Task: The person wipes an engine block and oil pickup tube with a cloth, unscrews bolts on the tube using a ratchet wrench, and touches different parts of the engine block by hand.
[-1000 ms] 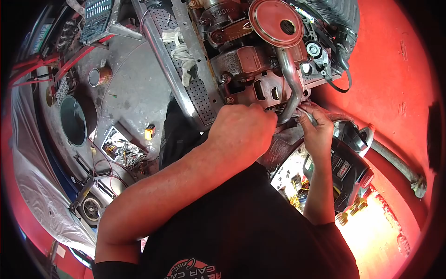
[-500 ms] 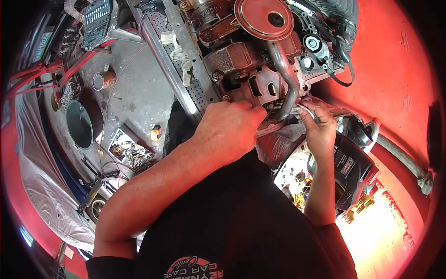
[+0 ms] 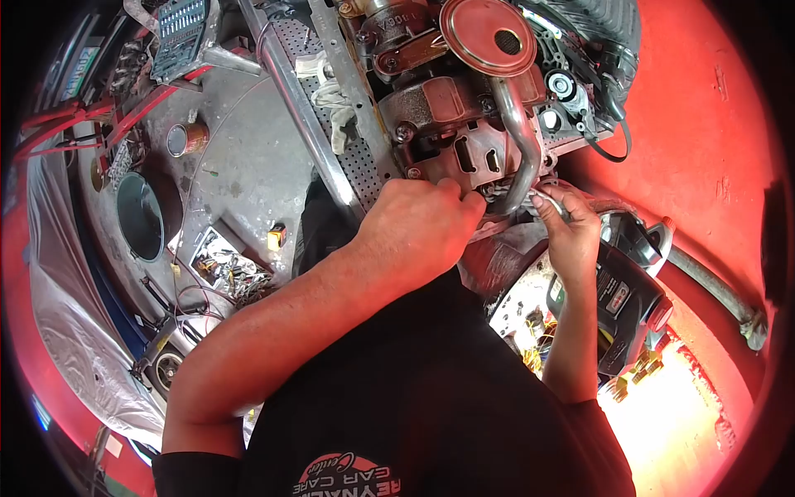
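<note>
In the head view, my left hand (image 3: 421, 224) is closed against the lower edge of an engine (image 3: 435, 108). Its fingers curl downward, and whatever they hold is hidden. My right hand (image 3: 573, 228) pinches a pale grey strip (image 3: 542, 197) between thumb and fingers, just right of the bent metal pickup tube (image 3: 520, 137). That tube runs down from a round reddish strainer (image 3: 489, 37) with a dark mesh hole. Between both hands, beneath the tube's lower end, lie small metal parts too cluttered to tell apart.
A perforated metal stand (image 3: 360, 166) with white gloves (image 3: 335, 103) runs left of the engine. A black oil bottle (image 3: 617, 294) stands beside my right forearm. On the left floor are a bucket (image 3: 141, 217), a can (image 3: 188, 139) and a socket set (image 3: 178, 37). A red wall (image 3: 696, 149) rises right.
The engine and stand have shifted slightly right and down in view. My left hand has moved slightly right with its fingers still closed; my right hand keeps its pinch in nearly the same place.
</note>
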The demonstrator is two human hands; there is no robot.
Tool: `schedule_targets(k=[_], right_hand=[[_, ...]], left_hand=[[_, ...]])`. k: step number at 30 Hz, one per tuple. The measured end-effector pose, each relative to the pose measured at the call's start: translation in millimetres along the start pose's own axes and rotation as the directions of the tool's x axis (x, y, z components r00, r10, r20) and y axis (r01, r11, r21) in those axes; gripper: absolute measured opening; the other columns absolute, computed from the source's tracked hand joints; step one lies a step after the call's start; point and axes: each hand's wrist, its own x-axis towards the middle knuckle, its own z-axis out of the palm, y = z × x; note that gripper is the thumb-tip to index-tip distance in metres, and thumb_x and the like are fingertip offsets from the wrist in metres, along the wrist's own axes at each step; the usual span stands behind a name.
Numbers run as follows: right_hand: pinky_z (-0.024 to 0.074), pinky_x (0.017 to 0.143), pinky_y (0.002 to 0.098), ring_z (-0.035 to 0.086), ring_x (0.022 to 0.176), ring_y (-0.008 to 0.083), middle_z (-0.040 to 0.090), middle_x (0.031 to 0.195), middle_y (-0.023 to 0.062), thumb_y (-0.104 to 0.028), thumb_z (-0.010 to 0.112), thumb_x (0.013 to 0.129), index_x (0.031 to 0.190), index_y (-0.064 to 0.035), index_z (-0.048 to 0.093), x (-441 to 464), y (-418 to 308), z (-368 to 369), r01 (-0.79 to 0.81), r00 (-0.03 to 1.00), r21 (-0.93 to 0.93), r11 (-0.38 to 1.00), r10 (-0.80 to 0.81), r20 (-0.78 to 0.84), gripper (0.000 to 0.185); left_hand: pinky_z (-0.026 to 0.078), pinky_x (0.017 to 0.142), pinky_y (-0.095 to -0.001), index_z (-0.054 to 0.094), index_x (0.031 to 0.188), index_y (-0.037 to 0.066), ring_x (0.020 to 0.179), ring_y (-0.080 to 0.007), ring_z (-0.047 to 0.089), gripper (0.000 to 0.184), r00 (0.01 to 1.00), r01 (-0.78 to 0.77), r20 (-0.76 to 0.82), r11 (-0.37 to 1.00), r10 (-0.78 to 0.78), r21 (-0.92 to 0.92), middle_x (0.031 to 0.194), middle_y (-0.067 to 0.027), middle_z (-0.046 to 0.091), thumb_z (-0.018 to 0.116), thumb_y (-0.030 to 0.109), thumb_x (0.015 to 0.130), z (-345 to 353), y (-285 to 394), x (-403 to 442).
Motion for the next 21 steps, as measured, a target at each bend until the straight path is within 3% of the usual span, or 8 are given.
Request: schedule_targets(k=[9,13,15,19,21], right_hand=[[0.0481,0.080,0.0275,0.062,0.086,0.0152,0.068,0.090,0.0077,-0.005,0.077,0.084,0.101,0.0028,0.072,2,1,-3,0.038,0.999,0.008,0.999,-0.038,0.006,0.019],[0.0485,0.078,0.0289,0.062,0.083,0.0167,0.067,0.089,0.0097,-0.005,0.075,0.086,0.097,0.0043,0.070,2,-6,-6,0.067,0.998,-0.088,0.994,-0.067,-0.002,0.016],[0.0487,0.078,0.0296,0.062,0.083,0.0177,0.066,0.089,0.0105,-0.005,0.074,0.086,0.096,0.0045,0.069,4,-5,-11,0.024,0.999,-0.137,0.990,-0.029,-0.033,0.015],[0.0495,0.079,0.0310,0.063,0.084,0.0213,0.067,0.092,0.0118,-0.007,0.073,0.088,0.096,0.0036,0.067,6,0,-16,0.058,0.998,-0.174,0.983,-0.064,-0.028,0.015],[0.0496,0.080,0.0309,0.063,0.085,0.0208,0.067,0.092,0.0117,-0.008,0.073,0.088,0.096,0.0037,0.068,5,-1,-16,0.029,0.999,-0.162,0.986,-0.033,-0.023,0.015]], left_hand=[[0.054,0.067,-0.0466,0.063,0.099,0.008,0.081,-0.0326,0.069,0.022,0.991,-0.036,0.133,0.998,0.028,0.055,0.085,-0.0100,0.066,0.061,0.012,0.078,-11,-6,3],[0.054,0.067,-0.0473,0.063,0.097,0.008,0.080,-0.0334,0.068,0.020,0.996,-0.025,0.085,0.998,0.021,0.049,0.083,-0.0099,0.065,0.061,0.011,0.078,-8,-6,-2],[0.057,0.067,-0.0451,0.067,0.097,0.006,0.079,-0.0324,0.071,0.019,0.999,-0.028,-0.022,1.000,0.028,0.001,0.083,-0.0124,0.070,0.057,0.015,0.085,-9,-3,-3],[0.057,0.067,-0.0450,0.066,0.099,0.006,0.079,-0.0325,0.071,0.019,0.998,-0.048,0.045,0.999,0.047,0.021,0.084,-0.0123,0.069,0.057,0.016,0.085,-11,-4,6],[0.054,0.064,-0.0479,0.063,0.096,0.008,0.076,-0.0342,0.068,0.019,0.998,-0.039,0.046,0.999,0.038,0.024,0.082,-0.0096,0.065,0.062,0.011,0.077,-8,-4,8]])
